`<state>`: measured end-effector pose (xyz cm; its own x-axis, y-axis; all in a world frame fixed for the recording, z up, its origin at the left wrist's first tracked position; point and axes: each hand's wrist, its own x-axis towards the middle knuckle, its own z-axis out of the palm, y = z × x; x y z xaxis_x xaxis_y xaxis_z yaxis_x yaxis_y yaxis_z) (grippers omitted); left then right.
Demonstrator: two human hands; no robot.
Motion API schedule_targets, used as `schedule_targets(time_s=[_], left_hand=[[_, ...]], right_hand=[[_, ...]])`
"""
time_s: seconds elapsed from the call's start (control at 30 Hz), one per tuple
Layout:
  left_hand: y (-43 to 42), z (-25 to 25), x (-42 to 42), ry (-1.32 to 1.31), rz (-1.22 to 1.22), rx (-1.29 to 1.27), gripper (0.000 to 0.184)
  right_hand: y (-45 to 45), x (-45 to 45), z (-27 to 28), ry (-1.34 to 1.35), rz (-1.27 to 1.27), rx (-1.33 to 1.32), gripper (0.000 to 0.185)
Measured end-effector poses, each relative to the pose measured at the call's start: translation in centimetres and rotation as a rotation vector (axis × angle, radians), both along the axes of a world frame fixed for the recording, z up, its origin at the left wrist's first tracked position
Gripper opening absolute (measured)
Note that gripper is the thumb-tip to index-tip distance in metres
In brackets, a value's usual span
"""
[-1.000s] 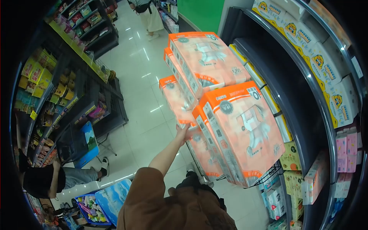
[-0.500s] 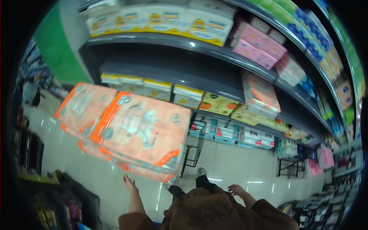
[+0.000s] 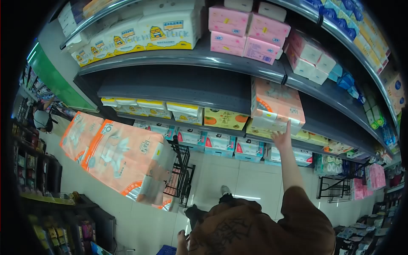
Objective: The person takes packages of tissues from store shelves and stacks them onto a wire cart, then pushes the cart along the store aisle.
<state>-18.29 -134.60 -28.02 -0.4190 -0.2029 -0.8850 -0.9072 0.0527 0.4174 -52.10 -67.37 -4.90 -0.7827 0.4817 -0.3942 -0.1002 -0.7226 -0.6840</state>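
No grasp is closed by the right hand (image 3: 282, 137), whose fingers (image 3: 289, 125) are laid on the orange pack (image 3: 276, 102) at the front edge of the shelf (image 3: 178, 87), probably because that face is easiest reached, while the left hand's (image 3: 182, 239) grip cannot be told.

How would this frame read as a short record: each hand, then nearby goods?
Right hand: fingers at the lower front of a boxy peach-and-orange plastic-wrapped pack on a dark-grey shelf
Left hand: low beside the brown printed shirt; grip unclear
Wearer's left: stacked peach-and-orange packs next to a black wire frame
Upper shelf: boxy white-and-yellow packs, pink packs
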Motion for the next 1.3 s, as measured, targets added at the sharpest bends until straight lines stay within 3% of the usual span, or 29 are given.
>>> schedule_targets(time_s=[0.03,0.13,0.2,0.27,0.33,0.43,0.57,0.7,0.77,0.83,0.9,0.97,1.07,1.17,1.2,1.3], left_hand=[[2.0,1.0,-0.8,0.052,-0.038,0.001,0.043],[6.4,2.3,-2.4,0.108,-0.025,0.008,0.045],[8.0,1.8,-3.7,0.127,0.034,0.015,0.044],[8.9,2.5,-4.6,0.178,0.031,0.017,0.045],[9.9,3.3,-4.9,0.233,0.065,-0.013,0.043],[11.2,3.8,-5.8,0.264,0.046,-0.069,0.040],[14.7,5.4,-9.0,0.460,-0.174,-0.067,0.035],[21.1,13.6,-16.0,0.517,-0.540,0.035,0.038],[25.1,18.8,-19.1,0.463,-0.598,0.217,0.039],[28.5,22.1,-21.0,0.430,-0.691,0.441,0.053],[31.1,24.9,-21.1,0.598,-0.801,0.641,0.077],[32.9,23.0,-18.7,0.695,-0.586,1.007,0.098],[31.7,29.0,-16.6,0.639,-0.302,1.054,0.094],[28.6,30.6,-15.6,0.574,0.055,1.050,0.094],[27.2,29.4,-15.0,0.652,0.025,0.933,0.081],[22.9,33.0,-13.7,0.792,0.344,0.879,0.075]], right_hand=[[0.8,-1.8,1.8,0.000,-0.100,-0.066,0.095],[5.5,-6.2,1.4,0.062,0.215,-0.223,0.099],[10.2,-8.4,-1.6,0.031,0.174,-0.167,0.099],[7.9,-9.7,0.9,0.235,0.003,-0.156,0.093],[6.9,-9.6,3.9,0.188,-0.073,-0.191,0.081],[7.7,-9.0,2.3,0.164,-0.154,-0.131,0.072],[6.1,-1.4,2.9,0.199,-0.105,0.022,0.066],[2.8,8.9,5.0,0.326,-0.042,0.062,0.058],[2.0,14.4,4.9,0.276,0.003,-0.002,0.060],[1.0,19.3,4.0,0.227,0.073,-0.116,0.064],[-0.8,22.4,5.0,0.214,0.204,-0.101,0.078],[-2.1,24.1,4.0,0.152,0.252,0.037,0.084],[-2.9,22.9,3.8,0.089,0.352,0.014,0.086],[-5.3,18.4,7.7,0.186,0.684,-0.009,0.093],[-5.9,17.1,6.9,0.184,0.651,0.038,0.093],[-10.9,12.4,7.7,0.389,0.971,0.036,0.090]])
